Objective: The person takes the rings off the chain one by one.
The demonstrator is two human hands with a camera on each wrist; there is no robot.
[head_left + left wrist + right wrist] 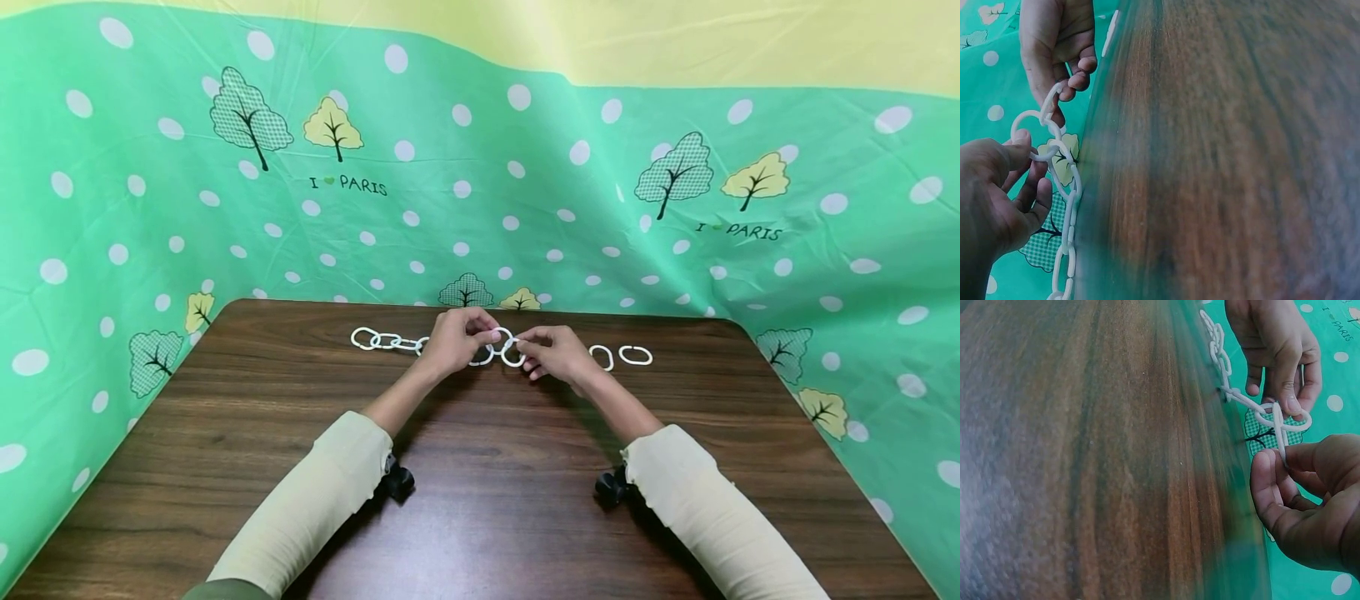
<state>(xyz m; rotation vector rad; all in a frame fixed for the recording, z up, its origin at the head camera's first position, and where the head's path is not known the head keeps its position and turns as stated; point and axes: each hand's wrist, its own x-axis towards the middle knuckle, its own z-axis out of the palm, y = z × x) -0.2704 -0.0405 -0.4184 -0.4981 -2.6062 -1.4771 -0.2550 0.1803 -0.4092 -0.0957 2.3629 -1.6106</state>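
Observation:
My left hand (457,342) pinches a white oval chain link (1308,419) between thumb and fingers. This link is joined to a white chain (386,340), which trails away to the left along the far part of the table. Facing it, my right hand (557,353) pinches another white link (1279,432) by its lower end in the right wrist view. The two links cross each other, and the right-hand one passes through the loop of the left-hand one. Part of the chain is hidden behind my left hand in the head view.
To the right of my right hand lie two separate white links, a nearer link (611,360) and a farther link (635,363). The dark wooden table (480,517) ends just behind the hands, against a green dotted cloth (420,208).

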